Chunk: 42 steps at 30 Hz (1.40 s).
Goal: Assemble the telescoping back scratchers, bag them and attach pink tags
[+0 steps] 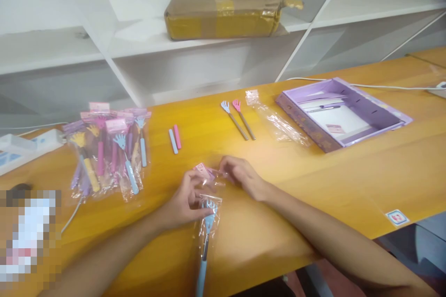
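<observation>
A light-blue back scratcher (208, 222) in a clear plastic bag lies in front of me, its hand-shaped head toward the far side. My left hand (190, 202) is closed at the bag's top end, the thumb over the scratcher's head. By its fingertips is a pink printed card (204, 171) in clear plastic. Just right of that card is my right hand (242, 177), fingers curled together; what they pinch is blurred and too small to tell. Beyond my hands lie two unbagged scratcher heads on metal rods, a blue one (234, 119) and a pink one (245, 120).
Several bagged back scratchers (130, 178) are piled at left, beside a white power strip (38, 144). Blue (173, 141) and pink (177, 137) handle sleeves lie mid-table. Clear bags (278, 123) lie near a purple box (313, 127). A taped carton (223, 14) sits on the shelf.
</observation>
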{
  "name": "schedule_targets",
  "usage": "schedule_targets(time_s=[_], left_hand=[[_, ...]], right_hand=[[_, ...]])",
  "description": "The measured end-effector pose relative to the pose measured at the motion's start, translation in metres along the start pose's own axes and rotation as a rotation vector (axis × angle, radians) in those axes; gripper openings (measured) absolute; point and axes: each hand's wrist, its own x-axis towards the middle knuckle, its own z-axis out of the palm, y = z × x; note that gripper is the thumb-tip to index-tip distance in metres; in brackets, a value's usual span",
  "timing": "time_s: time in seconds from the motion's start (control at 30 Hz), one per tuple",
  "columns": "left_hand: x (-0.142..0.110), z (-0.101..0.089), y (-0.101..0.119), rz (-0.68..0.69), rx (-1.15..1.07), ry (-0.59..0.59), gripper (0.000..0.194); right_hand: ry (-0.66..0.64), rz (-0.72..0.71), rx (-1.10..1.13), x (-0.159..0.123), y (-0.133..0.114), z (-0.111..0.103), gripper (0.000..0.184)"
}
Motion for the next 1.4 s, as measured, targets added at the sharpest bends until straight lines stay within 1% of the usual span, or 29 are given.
schedule_targets(time_s=[0.1, 0.17, 0.2, 0.23, 0.27, 0.33, 0.37, 0.43, 0.5, 0.57, 0.6, 0.67, 0.73, 0.77, 0.8, 0.87, 0.9, 0.93, 0.97, 1.0, 1.03, 1.07, 1.13, 1.17, 1.23, 1.27, 1.3, 1.33, 1.4], left_hand=[[0.003, 0.002, 0.002, 0.021, -0.101, 0.011, 0.063], [0.002, 0.006, 0.005, -0.001, -0.126, 0.013, 0.071], [0.001, 0.009, 0.006, -0.037, -0.126, 0.003, 0.076], [-0.001, 0.012, 0.006, -0.089, -0.120, -0.027, 0.080], [-0.003, 0.016, 0.007, -0.147, -0.111, -0.073, 0.080], [-0.007, 0.023, 0.006, -0.260, -0.118, -0.192, 0.065], [-0.009, 0.025, 0.005, -0.303, -0.131, -0.245, 0.056], [-0.011, 0.028, 0.004, -0.355, -0.148, -0.299, 0.046], [-0.010, 0.028, 0.004, -0.370, -0.115, -0.292, 0.047], [-0.009, 0.025, 0.007, -0.373, -0.052, -0.281, 0.051], [-0.008, 0.024, 0.009, -0.371, -0.024, -0.287, 0.054], [-0.008, 0.023, 0.013, -0.349, 0.024, -0.306, 0.057], [-0.009, 0.023, 0.015, -0.310, 0.041, -0.317, 0.057], [-0.009, 0.023, 0.015, -0.291, 0.035, -0.312, 0.057], [-0.009, 0.024, 0.014, -0.282, 0.026, -0.304, 0.056], [-0.009, 0.024, 0.012, -0.284, 0.008, -0.298, 0.055], [-0.009, 0.024, 0.010, -0.282, -0.004, -0.292, 0.054], [-0.009, 0.025, 0.008, -0.284, -0.021, -0.285, 0.053], [-0.009, 0.025, 0.007, -0.290, -0.042, -0.278, 0.052], [-0.009, 0.025, 0.006, -0.301, -0.066, -0.276, 0.051], [-0.010, 0.024, 0.005, -0.316, -0.088, -0.275, 0.051], [-0.010, 0.024, 0.005, -0.332, -0.105, -0.278, 0.050], [-0.010, 0.023, 0.006, -0.358, -0.116, -0.297, 0.050], [-0.010, 0.022, 0.006, -0.363, -0.123, -0.308, 0.050], [-0.009, 0.021, 0.005, -0.366, -0.163, -0.315, 0.049], [-0.007, 0.020, 0.003, -0.368, -0.193, -0.310, 0.047], [-0.006, 0.020, 0.001, -0.370, -0.227, -0.301, 0.045], [-0.005, 0.019, -0.001, -0.372, -0.260, -0.289, 0.041], [-0.002, 0.019, -0.006, -0.362, -0.302, -0.266, 0.036]], right_hand=[[-0.186, 0.032, -0.022, -0.001, -0.006, 0.007, 0.054], [-0.212, 0.042, -0.020, -0.001, -0.008, 0.010, 0.051], [-0.173, 0.044, -0.011, 0.000, -0.009, 0.010, 0.052], [-0.073, 0.044, 0.004, 0.000, -0.010, 0.008, 0.053], [0.089, 0.037, 0.024, 0.002, -0.011, 0.004, 0.055], [0.450, 0.023, 0.067, 0.005, -0.015, -0.006, 0.057], [0.548, 0.030, 0.074, 0.007, -0.019, -0.012, 0.057], [0.592, 0.044, 0.040, 0.010, -0.029, -0.023, 0.058], [0.646, -0.001, -0.009, 0.012, -0.044, -0.032, 0.058], [0.770, -0.079, -0.054, 0.014, -0.060, -0.039, 0.056], [0.799, -0.102, -0.073, 0.014, -0.069, -0.042, 0.054], [0.811, -0.140, -0.075, 0.014, -0.084, -0.048, 0.048], [0.827, -0.213, 0.022, 0.011, -0.093, -0.048, 0.043], [0.790, -0.231, 0.081, 0.008, -0.095, -0.044, 0.041], [0.698, -0.212, 0.119, 0.005, -0.095, -0.038, 0.040], [0.402, -0.073, 0.091, -0.003, -0.088, -0.021, 0.037], [0.297, -0.009, 0.062, -0.006, -0.084, -0.013, 0.034], [0.265, 0.022, 0.054, -0.008, -0.079, -0.009, 0.032], [0.288, 0.032, 0.066, -0.007, -0.075, -0.010, 0.031], [0.363, 0.016, 0.095, -0.005, -0.073, -0.017, 0.031], [0.469, -0.011, 0.127, 0.000, -0.072, -0.031, 0.030], [0.590, -0.041, 0.150, 0.006, -0.072, -0.051, 0.029], [0.747, -0.097, 0.085, 0.021, -0.072, -0.104, 0.031], [0.783, -0.049, -0.017, 0.027, -0.072, -0.133, 0.031], [0.796, 0.174, -0.337, 0.037, -0.065, -0.183, 0.026], [0.734, 0.327, -0.554, 0.040, -0.059, -0.201, 0.028], [0.666, 0.454, -0.737, 0.042, -0.051, -0.214, 0.031], [0.618, 0.534, -0.835, 0.043, -0.042, -0.223, 0.031], [0.547, 0.623, -0.948, 0.044, -0.023, -0.227, 0.028]])
